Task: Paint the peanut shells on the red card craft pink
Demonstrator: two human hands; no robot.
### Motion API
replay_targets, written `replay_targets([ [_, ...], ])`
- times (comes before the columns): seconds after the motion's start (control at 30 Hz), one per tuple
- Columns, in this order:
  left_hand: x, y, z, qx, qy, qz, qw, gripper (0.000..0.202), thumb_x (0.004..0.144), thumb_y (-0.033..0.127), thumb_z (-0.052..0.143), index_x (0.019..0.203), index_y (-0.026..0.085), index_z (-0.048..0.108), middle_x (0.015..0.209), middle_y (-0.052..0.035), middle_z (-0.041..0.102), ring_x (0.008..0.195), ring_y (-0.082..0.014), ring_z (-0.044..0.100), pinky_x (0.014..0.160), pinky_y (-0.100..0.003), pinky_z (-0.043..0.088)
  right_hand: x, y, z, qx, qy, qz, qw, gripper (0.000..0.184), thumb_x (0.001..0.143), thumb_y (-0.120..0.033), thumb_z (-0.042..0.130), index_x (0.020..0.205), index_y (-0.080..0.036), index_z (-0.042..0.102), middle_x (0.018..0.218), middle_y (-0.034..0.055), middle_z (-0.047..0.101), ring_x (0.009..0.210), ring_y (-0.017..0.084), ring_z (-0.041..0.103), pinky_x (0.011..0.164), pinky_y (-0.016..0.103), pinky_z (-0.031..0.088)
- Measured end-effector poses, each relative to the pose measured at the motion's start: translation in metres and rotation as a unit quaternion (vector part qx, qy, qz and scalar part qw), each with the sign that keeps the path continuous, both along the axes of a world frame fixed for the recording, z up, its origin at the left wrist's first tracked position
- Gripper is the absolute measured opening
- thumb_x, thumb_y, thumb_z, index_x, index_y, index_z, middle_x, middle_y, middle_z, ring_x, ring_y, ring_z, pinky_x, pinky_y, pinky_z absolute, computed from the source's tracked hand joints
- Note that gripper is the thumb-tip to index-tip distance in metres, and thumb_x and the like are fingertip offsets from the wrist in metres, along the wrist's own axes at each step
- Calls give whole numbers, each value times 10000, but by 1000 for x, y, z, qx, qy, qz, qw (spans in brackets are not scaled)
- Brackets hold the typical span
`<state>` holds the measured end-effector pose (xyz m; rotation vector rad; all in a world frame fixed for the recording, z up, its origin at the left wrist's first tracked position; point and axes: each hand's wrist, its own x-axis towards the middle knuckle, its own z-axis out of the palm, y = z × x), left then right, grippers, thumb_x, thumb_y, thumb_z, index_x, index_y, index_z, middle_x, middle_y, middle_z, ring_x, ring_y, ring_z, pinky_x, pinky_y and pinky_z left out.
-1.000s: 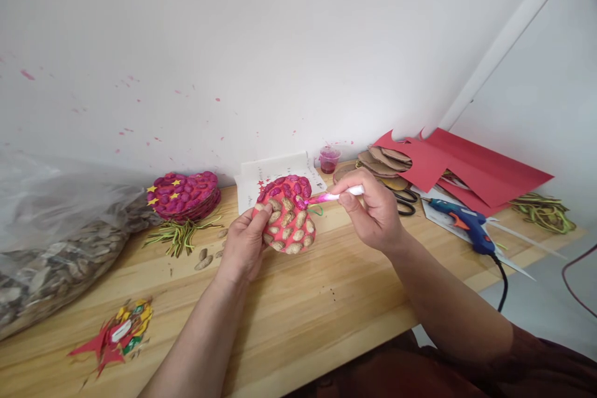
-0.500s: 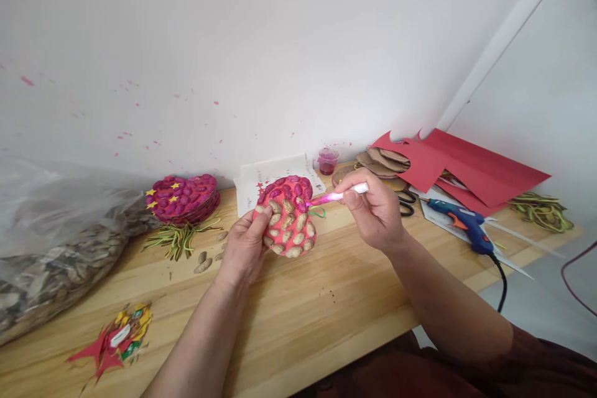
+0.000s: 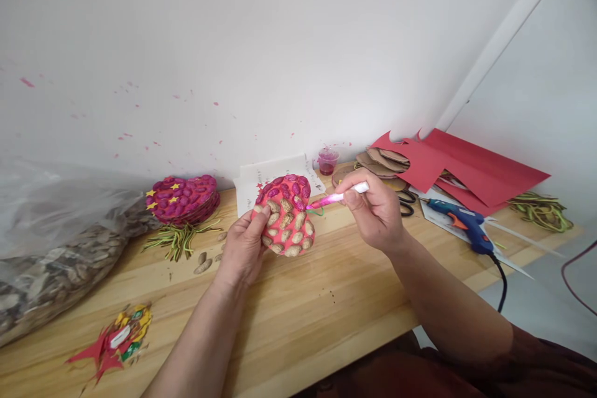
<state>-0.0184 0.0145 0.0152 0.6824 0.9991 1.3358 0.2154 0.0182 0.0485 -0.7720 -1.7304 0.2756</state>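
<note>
My left hand (image 3: 247, 240) grips the left edge of a red figure-eight craft piece (image 3: 285, 217) covered in peanuts, thumb on its front. Peanuts on the upper part are painted magenta; the lower ones are mostly bare tan. A white-handled paintbrush (image 3: 342, 194) with a magenta-stained front is pinched in my right hand (image 3: 373, 211). Its tip meets the right side of the piece, at the narrow middle. A small plastic cup of magenta liquid (image 3: 328, 161) stands behind, near the wall. Behind the piece lies a marked white sheet (image 3: 247, 180).
At left are a stack of magenta peanut pieces (image 3: 186, 199), green strands (image 3: 175, 241), loose peanuts (image 3: 203, 266), a plastic bag of peanuts (image 3: 69, 267) and paper scraps (image 3: 107, 348). At right lie scissors (image 3: 407, 202), a blue glue gun (image 3: 466, 224) with its cord, and red paper (image 3: 485, 168).
The brush tip has shifted slightly down along the right side of the piece. The piece itself has moved a little to the left; both hands keep their hold.
</note>
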Motion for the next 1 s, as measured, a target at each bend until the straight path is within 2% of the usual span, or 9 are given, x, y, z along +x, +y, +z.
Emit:
replay_targets([
  [0.17,0,0,1,-2,-6,1,1000,449,562,450,993,766,162,716,678,-31,779,503,-141,666,509,-219,511,0,1,-1,10,10,7,1000,144,1054,-317,555,1047,-228,667,942,54,698,869,198,645,797,383,490],
  [0.37,1,-1,4,-6,-7,7,1000,478,549,447,996,827,155,738,740,-50,804,552,-168,702,528,-237,523,-1,1,-1,9,1,-2,1000,156,1055,-332,551,1028,-228,664,926,54,693,856,199,643,791,385,494],
  [0.5,1,-1,5,-6,0,5,1000,496,536,458,998,816,159,720,701,-35,785,540,-163,698,507,-227,511,-1,1,-1,17,9,-4,1000,144,1051,-319,559,1044,-227,669,930,53,696,853,196,646,793,383,498],
  [0.7,-1,0,1,1,-3,0,1000,469,580,457,985,826,161,717,722,-38,793,566,-172,719,571,-254,567,0,1,-1,15,3,-7,1000,157,1050,-338,559,1040,-229,672,917,53,688,844,200,637,774,382,494],
  [1.0,-2,-1,-2,2,12,-23,1000,485,610,489,975,882,164,737,737,-42,796,605,-204,741,575,-269,561,-1,1,-1,10,5,-12,1000,154,1054,-327,553,1056,-228,671,947,56,705,876,204,658,806,391,511],
])
